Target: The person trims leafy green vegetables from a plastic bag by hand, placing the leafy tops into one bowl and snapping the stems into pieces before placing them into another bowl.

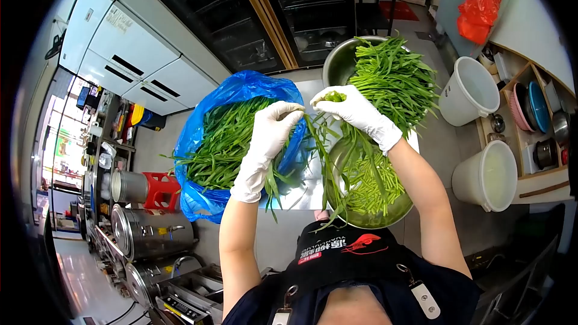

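White gloves cover both hands. My left hand (272, 135) is closed in a pinch on a leafy green stem, which looks like water spinach, above the right edge of a blue plastic bag (192, 135). My right hand (356, 114) is wrapped round a small bunch of green stems (335, 96), leaves trailing below it. Loose long-leaved greens (232, 138) fill the bag. Under my right hand, a metal bowl (385, 221) holds short cut stem pieces (376, 183). Behind it, a larger metal basin (337, 63) is heaped with leafy greens (394, 78).
A metal work table (289, 195) supports the bag and bowls. White buckets (469, 93) stand at right beside a wooden shelf (512, 126) of pans. A red stool (161, 191) and large steel pots (153, 232) are at left. Glass-door cabinets (307, 6) stand ahead.
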